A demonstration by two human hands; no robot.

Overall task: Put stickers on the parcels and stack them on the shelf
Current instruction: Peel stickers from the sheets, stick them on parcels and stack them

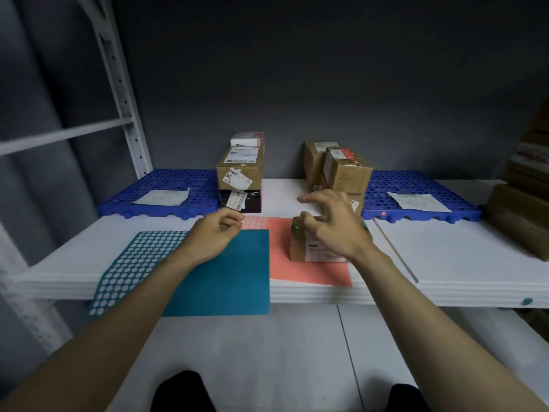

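- A person's right hand (332, 224) spreads over a small brown parcel (300, 246) that stands on a salmon sticker sheet (297, 272) at the front of the white shelf (445, 263).
- The fingers are splayed and half curled; the thumb and a fingertip touch the parcel's top left corner, where a green dot (295, 229) shows. The grip looks released rather than clamped, pressing more than holding.
- The left hand (217, 233) hovers just left of the parcel, above the far edge of a teal sheet (225, 272), thumb and forefinger pinched together. Whether a sticker sits between them cannot be told.
- The parcel lies to the right of the left hand and directly under the right one, so the right hand is the nearer for any lift.
- Its long axis runs from the shelf's front edge toward the back wall, its labelled face turned right and partly hidden by the wrist.
- Two stacks wait behind: a left stack (240, 171) and a right stack (341, 171), each flanked by a blue mat (160, 188). The right stack sits straight beyond the parcel.
- A judgement: the sticker appears to be going on, and the next move is likely a short carry straight back to a stack.
- A used sheet (133, 263) of punched dots lies at far left, overhanging the shelf edge.
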